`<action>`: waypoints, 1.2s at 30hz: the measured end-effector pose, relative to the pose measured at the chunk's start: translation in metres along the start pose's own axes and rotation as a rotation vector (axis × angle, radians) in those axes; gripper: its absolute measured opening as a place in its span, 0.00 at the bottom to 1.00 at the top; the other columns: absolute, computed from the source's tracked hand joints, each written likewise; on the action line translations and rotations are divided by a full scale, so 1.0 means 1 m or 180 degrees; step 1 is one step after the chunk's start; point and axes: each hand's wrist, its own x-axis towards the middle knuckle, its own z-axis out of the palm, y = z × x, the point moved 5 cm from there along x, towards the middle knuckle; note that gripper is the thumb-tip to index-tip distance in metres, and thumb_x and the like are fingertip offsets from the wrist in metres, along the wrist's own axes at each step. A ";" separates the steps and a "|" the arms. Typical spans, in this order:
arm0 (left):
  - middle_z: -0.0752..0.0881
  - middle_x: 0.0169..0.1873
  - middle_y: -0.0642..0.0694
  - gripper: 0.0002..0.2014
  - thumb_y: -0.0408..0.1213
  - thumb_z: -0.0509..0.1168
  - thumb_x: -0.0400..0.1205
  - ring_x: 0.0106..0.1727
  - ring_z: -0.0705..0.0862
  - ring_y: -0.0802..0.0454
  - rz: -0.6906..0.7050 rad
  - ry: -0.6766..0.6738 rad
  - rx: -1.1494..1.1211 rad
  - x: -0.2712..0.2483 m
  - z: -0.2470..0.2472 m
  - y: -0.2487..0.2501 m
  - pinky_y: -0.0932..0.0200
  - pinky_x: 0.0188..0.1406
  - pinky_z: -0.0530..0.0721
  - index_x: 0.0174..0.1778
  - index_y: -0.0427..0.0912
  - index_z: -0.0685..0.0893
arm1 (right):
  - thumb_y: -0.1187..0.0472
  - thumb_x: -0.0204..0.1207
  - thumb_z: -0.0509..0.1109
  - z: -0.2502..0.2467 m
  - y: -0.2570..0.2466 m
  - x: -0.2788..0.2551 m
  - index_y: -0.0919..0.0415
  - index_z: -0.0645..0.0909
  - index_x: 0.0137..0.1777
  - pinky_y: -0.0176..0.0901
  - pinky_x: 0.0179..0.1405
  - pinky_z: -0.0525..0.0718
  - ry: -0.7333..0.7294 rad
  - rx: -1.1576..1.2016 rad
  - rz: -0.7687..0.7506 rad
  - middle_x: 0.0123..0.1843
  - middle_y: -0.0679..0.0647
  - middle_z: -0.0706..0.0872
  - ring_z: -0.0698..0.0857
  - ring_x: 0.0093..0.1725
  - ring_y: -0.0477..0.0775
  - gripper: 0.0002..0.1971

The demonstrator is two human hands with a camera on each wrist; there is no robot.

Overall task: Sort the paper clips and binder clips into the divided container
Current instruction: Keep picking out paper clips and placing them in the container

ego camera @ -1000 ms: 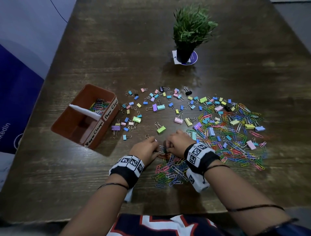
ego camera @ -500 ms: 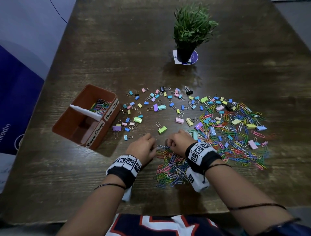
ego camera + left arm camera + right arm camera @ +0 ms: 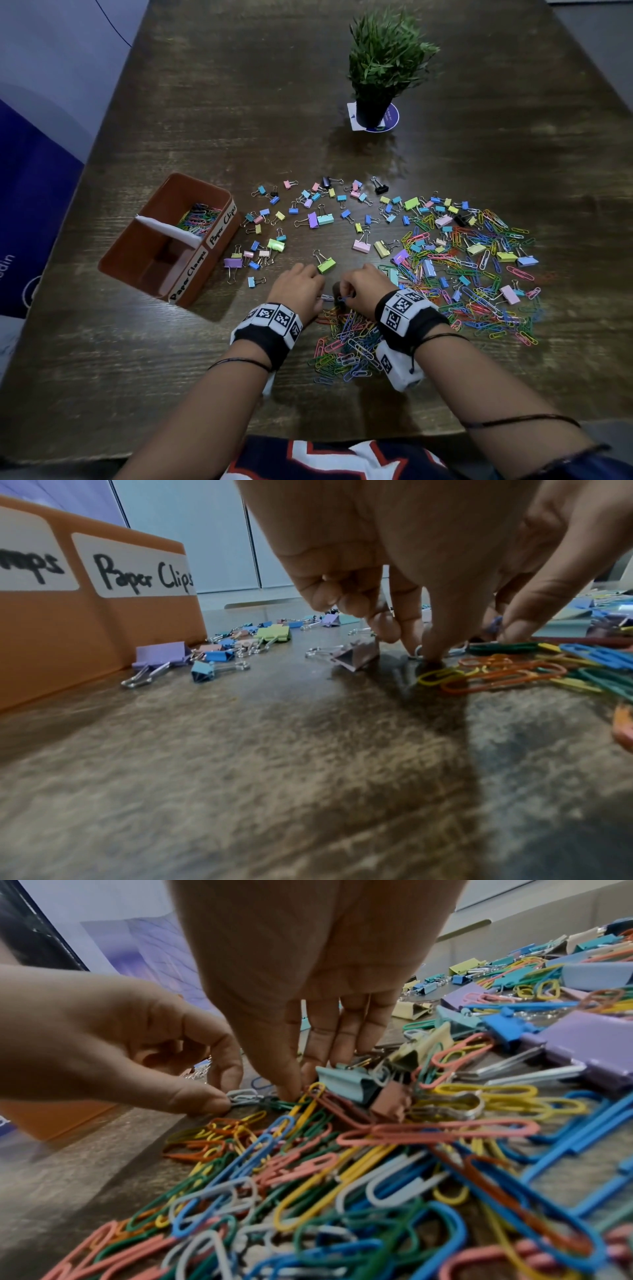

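My left hand (image 3: pixel 317 293) rests at the near-left edge of a heap of coloured paper clips (image 3: pixel 346 342). Its thumb and forefinger pinch a white paper clip (image 3: pixel 242 1095) against the table. My right hand (image 3: pixel 347 291) points its fingers down beside it, and a blue paper clip (image 3: pixel 342 298) sits at their tips. A green binder clip (image 3: pixel 326 265) lies just beyond both hands. The brown divided container (image 3: pixel 219 202) stands to the left. Its far half, labelled Paper Clips, holds paper clips (image 3: pixel 198 217). I see nothing in the near half.
Small binder clips (image 3: pixel 325 219) are scattered from the container to the middle of the table. A wide mixed spread of both kinds of clip (image 3: pixel 479 267) lies to the right. A potted plant (image 3: pixel 383 68) stands at the back. The dark wooden table (image 3: pixel 137 377) ends near my body.
A second ago my hands touched over the heap. They now stand slightly apart, a little farther from me, with single clips at their fingertips.
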 end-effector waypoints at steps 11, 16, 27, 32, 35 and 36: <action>0.81 0.61 0.50 0.13 0.47 0.65 0.82 0.66 0.71 0.49 0.0078 -0.0173 0.0165 0.009 -0.001 0.006 0.53 0.66 0.68 0.60 0.48 0.81 | 0.66 0.72 0.68 0.005 0.007 0.009 0.50 0.78 0.40 0.46 0.58 0.73 -0.0014 -0.0095 -0.0094 0.45 0.48 0.77 0.74 0.58 0.55 0.08; 0.81 0.61 0.48 0.13 0.47 0.64 0.82 0.67 0.71 0.48 0.0038 -0.0241 0.0240 0.012 0.002 0.007 0.51 0.68 0.68 0.60 0.47 0.80 | 0.66 0.74 0.68 0.002 0.009 0.015 0.50 0.74 0.39 0.50 0.59 0.77 0.0153 -0.0244 -0.0108 0.54 0.55 0.81 0.76 0.59 0.57 0.10; 0.83 0.59 0.49 0.11 0.43 0.63 0.82 0.63 0.74 0.47 -0.0015 -0.0137 0.0079 0.011 0.004 0.007 0.51 0.65 0.68 0.59 0.48 0.79 | 0.68 0.72 0.67 -0.005 0.007 0.013 0.56 0.77 0.39 0.46 0.47 0.74 0.0679 0.0278 -0.0511 0.45 0.52 0.80 0.77 0.51 0.56 0.07; 0.83 0.57 0.49 0.08 0.43 0.62 0.82 0.63 0.74 0.47 -0.0010 -0.0119 0.0087 0.008 0.003 0.008 0.51 0.64 0.68 0.56 0.48 0.80 | 0.70 0.74 0.64 -0.001 0.000 0.019 0.55 0.74 0.41 0.45 0.50 0.72 0.0399 -0.0204 -0.0619 0.50 0.52 0.80 0.74 0.54 0.55 0.08; 0.83 0.58 0.49 0.09 0.42 0.62 0.82 0.63 0.73 0.47 -0.0020 -0.0124 0.0061 0.005 0.003 0.004 0.51 0.64 0.68 0.57 0.48 0.80 | 0.70 0.73 0.64 0.000 -0.003 0.023 0.54 0.71 0.41 0.45 0.49 0.71 0.0230 -0.0232 -0.0549 0.48 0.52 0.79 0.74 0.54 0.55 0.09; 0.82 0.58 0.50 0.09 0.42 0.62 0.82 0.63 0.73 0.48 -0.0025 -0.0105 0.0037 0.004 0.002 0.002 0.51 0.65 0.68 0.57 0.48 0.79 | 0.69 0.74 0.64 0.000 -0.003 0.025 0.54 0.71 0.41 0.46 0.50 0.72 0.0169 -0.0275 -0.0480 0.48 0.52 0.79 0.74 0.54 0.56 0.09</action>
